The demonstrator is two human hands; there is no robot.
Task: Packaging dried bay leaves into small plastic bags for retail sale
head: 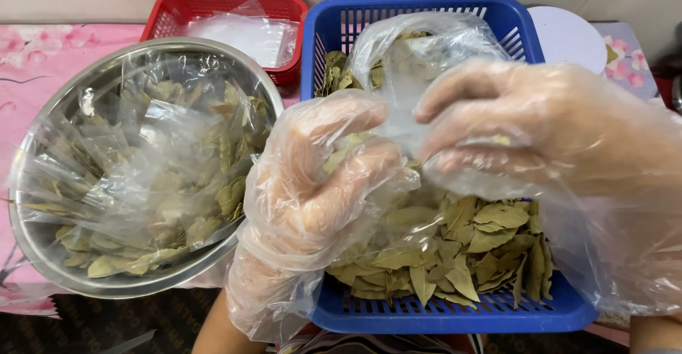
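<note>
- While both gloved hands meet over the blue basket, I see my left hand and right hand pinching a clear bag between them, apparently holding it open.
- Leaves lie just below my hands; a steel bowl sits left.

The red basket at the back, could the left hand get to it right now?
Probably not easily. The left hand is busy pinching a clear plastic bag over the blue basket, and the steel bowl of bagged leaves sits before the red basket.

The bowl is shiny metal. The baskets are hard plastic. The gloves are thin, crinkly plastic.
</note>
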